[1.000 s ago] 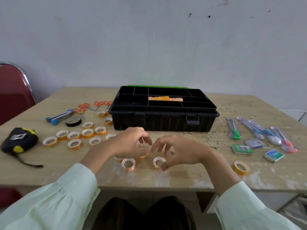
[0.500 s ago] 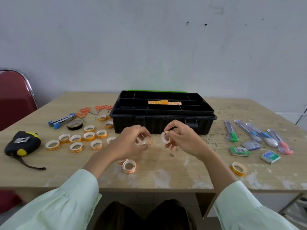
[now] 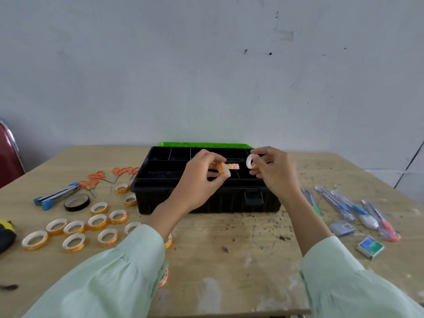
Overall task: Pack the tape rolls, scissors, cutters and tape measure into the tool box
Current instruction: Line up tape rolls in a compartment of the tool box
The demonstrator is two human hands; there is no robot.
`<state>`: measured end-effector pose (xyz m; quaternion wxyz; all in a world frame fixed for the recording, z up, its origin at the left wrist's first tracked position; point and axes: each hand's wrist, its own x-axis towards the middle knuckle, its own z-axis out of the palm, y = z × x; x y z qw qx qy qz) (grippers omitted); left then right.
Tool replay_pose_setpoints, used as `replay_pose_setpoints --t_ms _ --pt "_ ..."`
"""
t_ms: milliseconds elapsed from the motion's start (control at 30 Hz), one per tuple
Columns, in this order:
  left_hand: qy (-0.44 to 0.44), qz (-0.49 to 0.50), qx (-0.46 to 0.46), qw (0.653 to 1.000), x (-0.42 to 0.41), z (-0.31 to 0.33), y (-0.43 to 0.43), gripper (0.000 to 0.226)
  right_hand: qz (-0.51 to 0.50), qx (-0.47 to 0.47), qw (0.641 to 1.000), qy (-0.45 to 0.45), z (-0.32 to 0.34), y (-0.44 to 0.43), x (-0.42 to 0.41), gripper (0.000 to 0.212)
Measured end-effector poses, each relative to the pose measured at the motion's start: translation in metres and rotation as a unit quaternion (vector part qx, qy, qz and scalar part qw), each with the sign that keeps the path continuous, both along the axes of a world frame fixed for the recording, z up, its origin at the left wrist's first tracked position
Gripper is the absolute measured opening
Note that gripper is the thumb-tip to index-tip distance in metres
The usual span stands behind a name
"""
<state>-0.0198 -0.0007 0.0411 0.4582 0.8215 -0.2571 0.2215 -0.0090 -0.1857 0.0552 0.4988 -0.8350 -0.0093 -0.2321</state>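
An open black tool box (image 3: 206, 204) with divided compartments stands mid-table; a row of orange tape rolls (image 3: 232, 166) lies in a middle compartment. My left hand (image 3: 202, 177) pinches one small orange tape roll (image 3: 223, 171) over the box. My right hand (image 3: 273, 171) holds another tape roll (image 3: 250, 161) upright above the box's right side. Several loose tape rolls (image 3: 75, 228) lie at the left, with orange scissors (image 3: 119, 172), a black tape roll (image 3: 76, 202) and the black-yellow tape measure (image 3: 5, 235). Cutters (image 3: 344, 207) lie to the right.
A blue-tipped tool (image 3: 56, 196) lies at the far left beside the scissors. Small packs (image 3: 369, 247) sit near the cutters at the right. Two tape rolls (image 3: 163, 277) peek out by my left sleeve. A red chair (image 3: 9, 157) stands left of the table.
Both hands lifted a tape roll each from the near table and carried them forward and up over the tool box. The camera view tilted up.
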Motion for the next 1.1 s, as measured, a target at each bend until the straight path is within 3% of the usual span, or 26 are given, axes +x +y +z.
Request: replay_pose_setpoints --t_ms 233,367,533,667,833,967,1100 --pt "-0.001 0.028 -0.033 0.999 0.04 0.009 -0.011 0.029 -0.013 -0.194 0.977 0.086 0.009 -0.007 0.049 0.019" --pt "-0.002 0.028 -0.037 0.999 0.052 0.008 -0.009 0.029 0.002 -0.246 0.963 0.111 0.016 -0.002 0.061 0.012" --pt "0.001 0.032 -0.035 0.999 0.063 0.005 -0.006 0.03 0.01 -0.285 0.947 0.144 0.015 0.005 0.067 0.025" --pt "0.004 0.032 -0.031 0.999 0.067 0.004 -0.006 0.03 0.026 -0.264 0.954 0.137 0.01 0.002 0.074 0.013" --pt "0.009 0.018 -0.015 1.0 0.075 0.004 -0.018 0.033 0.065 -0.219 0.965 0.129 0.01 -0.006 0.076 0.015" --pt "0.022 0.002 0.016 1.0 0.082 0.007 -0.037 0.041 0.094 -0.123 0.977 0.147 0.01 -0.014 0.078 0.013" --pt "0.023 -0.001 0.051 0.998 0.091 0.004 -0.055 0.042 0.117 -0.015 0.98 0.163 0.013 -0.015 0.075 0.028"
